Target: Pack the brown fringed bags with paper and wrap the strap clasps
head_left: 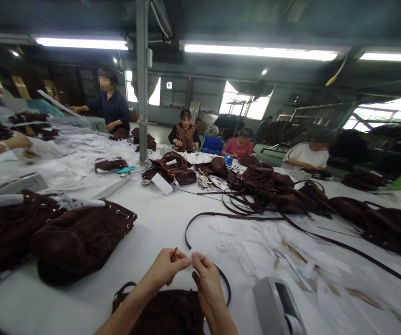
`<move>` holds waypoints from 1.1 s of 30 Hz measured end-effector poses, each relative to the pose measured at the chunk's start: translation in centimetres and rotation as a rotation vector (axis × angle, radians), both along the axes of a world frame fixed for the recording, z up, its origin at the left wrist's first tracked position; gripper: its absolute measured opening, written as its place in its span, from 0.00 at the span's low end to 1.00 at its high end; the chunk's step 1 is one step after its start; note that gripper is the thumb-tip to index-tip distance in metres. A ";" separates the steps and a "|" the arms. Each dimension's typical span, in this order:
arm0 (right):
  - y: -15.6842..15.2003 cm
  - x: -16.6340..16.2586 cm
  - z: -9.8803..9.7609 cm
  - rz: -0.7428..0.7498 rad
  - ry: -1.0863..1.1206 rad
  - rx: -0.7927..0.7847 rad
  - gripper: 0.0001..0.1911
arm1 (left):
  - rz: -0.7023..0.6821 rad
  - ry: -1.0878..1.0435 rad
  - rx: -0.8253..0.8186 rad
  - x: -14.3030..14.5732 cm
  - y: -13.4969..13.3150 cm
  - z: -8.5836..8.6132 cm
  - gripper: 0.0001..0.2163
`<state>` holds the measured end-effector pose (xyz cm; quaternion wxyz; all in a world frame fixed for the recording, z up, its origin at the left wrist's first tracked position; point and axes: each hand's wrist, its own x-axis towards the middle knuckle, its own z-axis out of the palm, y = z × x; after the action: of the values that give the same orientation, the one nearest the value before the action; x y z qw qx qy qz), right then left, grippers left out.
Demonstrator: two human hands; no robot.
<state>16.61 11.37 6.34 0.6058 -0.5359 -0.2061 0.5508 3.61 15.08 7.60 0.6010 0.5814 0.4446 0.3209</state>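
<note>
Workshop hall under strip lights, with co-workers (185,130) seated and standing along the far edge of a long white worktable (165,218) that fills the frame. Heaps of brown suede bags (266,186) and loose straps occupy the centre and right. A stuffed brown bag (81,237) lies at lower left, closed over, so its contents cannot be told. A second bag (165,311) sits at bottom centre, directly beneath the person's forearms, its mouth hidden. A dark strap (242,216) loops from the table centre down toward the hands. Paper tags (273,246) litter the right, and a grey device (277,302) stands at lower right. The left hand (165,272) pinches a small brass-coloured fitting (175,254) upright between thumb and forefinger, just above the second bag. The right hand (205,279) meets it, thumb and forefinger pressed together on something too thin to identify. Judged step: fine work on the fitting at the fingertips. Further handling calls for a steady two-handed pinch and close alignment.
</note>
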 end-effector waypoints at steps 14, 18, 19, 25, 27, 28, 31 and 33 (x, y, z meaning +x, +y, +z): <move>-2.6 0.2 1.3 0.095 0.146 -0.022 0.19 | 0.033 0.081 0.143 -0.4 -1.8 0.9 0.17; -2.6 0.6 1.5 0.014 0.200 -0.022 0.17 | 0.040 0.023 0.073 -0.8 -1.3 0.2 0.19; -2.5 0.8 1.5 -0.007 0.220 -0.022 0.17 | 0.033 0.006 0.048 -1.0 -1.3 0.1 0.19; -1.8 1.1 1.2 -0.057 0.281 -0.017 0.19 | -0.046 0.004 0.028 -1.8 -1.9 0.2 0.12; -1.5 1.0 1.0 -0.065 0.285 -0.023 0.20 | -0.071 0.024 0.050 -1.8 -2.4 0.2 0.12; -1.4 1.0 0.9 -0.069 0.284 -0.024 0.21 | -0.065 0.034 0.066 -1.8 -2.5 0.2 0.12; -1.3 1.0 0.8 -0.077 0.269 -0.022 0.21 | 0.026 0.060 0.148 -1.6 -2.6 -0.1 0.14; -1.4 1.0 0.9 -0.081 0.253 -0.019 0.21 | 0.091 0.068 0.192 -1.5 -2.4 -0.4 0.15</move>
<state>17.65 10.00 7.23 0.6437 -0.4755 -0.1010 0.5911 2.12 12.72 7.18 0.5119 0.6260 0.4579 0.3693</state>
